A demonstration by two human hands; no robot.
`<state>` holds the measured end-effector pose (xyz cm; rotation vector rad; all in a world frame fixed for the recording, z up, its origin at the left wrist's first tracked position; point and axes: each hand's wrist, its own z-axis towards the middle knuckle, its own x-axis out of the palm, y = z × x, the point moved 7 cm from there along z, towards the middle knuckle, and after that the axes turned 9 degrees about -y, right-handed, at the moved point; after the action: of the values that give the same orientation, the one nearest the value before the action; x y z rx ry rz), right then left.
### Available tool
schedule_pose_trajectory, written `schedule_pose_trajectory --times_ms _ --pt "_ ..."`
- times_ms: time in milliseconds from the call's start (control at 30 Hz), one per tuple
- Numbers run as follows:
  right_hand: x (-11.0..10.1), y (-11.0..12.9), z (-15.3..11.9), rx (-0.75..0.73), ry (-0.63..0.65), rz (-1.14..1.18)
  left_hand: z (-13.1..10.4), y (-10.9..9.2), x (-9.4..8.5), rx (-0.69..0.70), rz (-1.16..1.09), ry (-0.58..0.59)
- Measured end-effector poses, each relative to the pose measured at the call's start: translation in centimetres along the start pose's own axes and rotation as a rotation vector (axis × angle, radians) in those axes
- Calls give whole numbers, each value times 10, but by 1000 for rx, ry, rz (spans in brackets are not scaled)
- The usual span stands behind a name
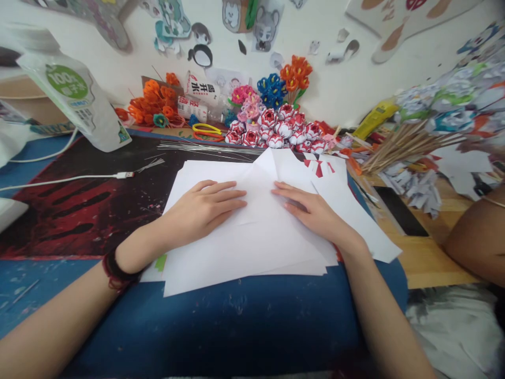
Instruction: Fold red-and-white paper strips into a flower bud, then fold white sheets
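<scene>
Several white paper sheets [236,252] lie stacked and slightly askew in front of me. On their upper left part my left hand [209,205] rests flat with its fingers stretched out. My right hand [305,208] lies on the right part, its fingers reaching inward and slightly apart. Between the two hands a folded paper corner [270,163] stands up in a peak at the far edge. Another white sheet [351,210] slants out to the right, partly under my right forearm. Neither hand is wrapped round anything.
Behind the paper sit red-and-white flowers [276,126] and thin wires [205,149]. A white bottle [74,89] and a charging cable [122,175] are left. On the right are a phone [400,210], wooden sticks [398,145], a yellow cutter [374,117] and another person's arm [479,237].
</scene>
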<state>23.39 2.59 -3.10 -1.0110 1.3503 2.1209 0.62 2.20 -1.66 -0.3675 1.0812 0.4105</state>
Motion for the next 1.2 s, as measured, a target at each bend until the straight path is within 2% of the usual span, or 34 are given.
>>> schedule_pose_trajectory --times_ms 400,633,1000,1200 --pt "-1 -1 1 -2 -25 -12 0 1 0 -17 -42 31" --pt "0 1 1 -6 -38 -29 -2 -3 4 20 -22 107" --pt "-1 2 2 -3 -37 4 -2 -3 4 12 -43 90" --pt "-1 3 3 7 -59 11 -4 -3 6 24 -52 138"
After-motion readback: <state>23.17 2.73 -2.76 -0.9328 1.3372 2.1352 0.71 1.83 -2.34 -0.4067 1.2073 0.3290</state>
